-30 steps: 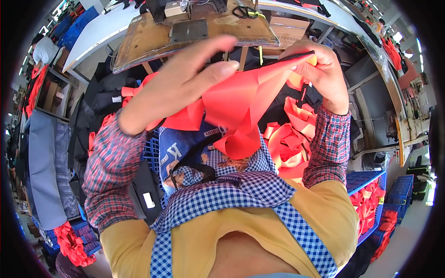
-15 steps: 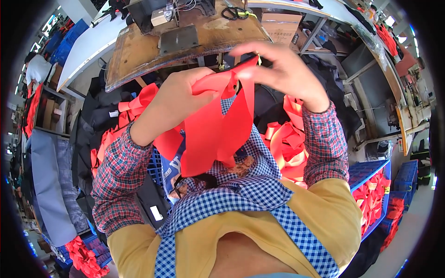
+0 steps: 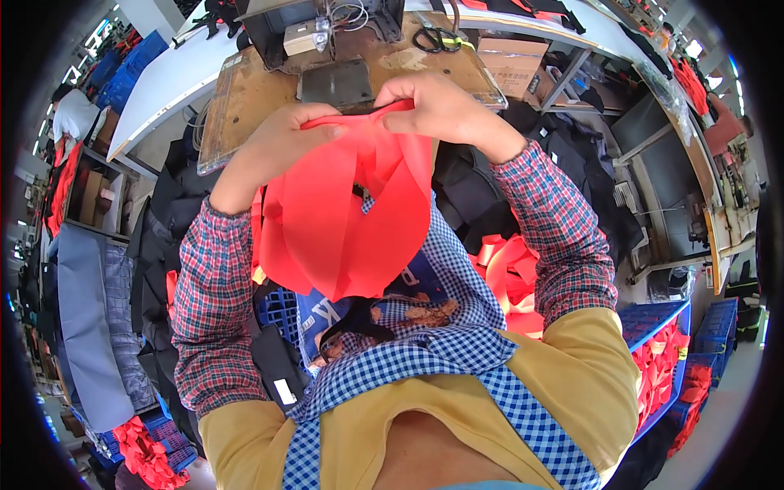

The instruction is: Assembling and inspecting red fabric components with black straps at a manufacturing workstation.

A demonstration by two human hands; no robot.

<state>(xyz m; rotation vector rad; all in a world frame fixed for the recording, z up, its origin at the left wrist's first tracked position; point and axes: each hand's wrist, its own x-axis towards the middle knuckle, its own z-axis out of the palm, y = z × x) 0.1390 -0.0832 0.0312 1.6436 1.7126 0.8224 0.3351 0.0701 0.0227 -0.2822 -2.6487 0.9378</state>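
Note:
A wide, glossy red ribbon [image 3: 347,216] hangs in loops in front of my chest, over the blue checked apron [image 3: 457,269]. My left hand [image 3: 273,147] pinches its upper edge on the left side. Close beside it, my right hand [image 3: 445,110] grips the same edge, its thumb and fingers closed on the fabric. The held edge runs almost level between both hands, just in front of the worktable. Below, the ribbon's folds spread apart, with a small gap showing in the middle.
A worn wooden worktable [image 3: 237,106] with a dark metal plate [image 3: 335,83] and black scissors [image 3: 437,39] stands ahead. More red ribbon [image 3: 510,273] lies heaped to the right. Blue crates [image 3: 653,314] filled with red pieces stand farther right. Dark fabric [image 3: 563,163] lies under the table.
My right hand has moved left and closed on the ribbon's top edge near my left hand. The ribbon has turned and now hangs in wider, rounder loops.

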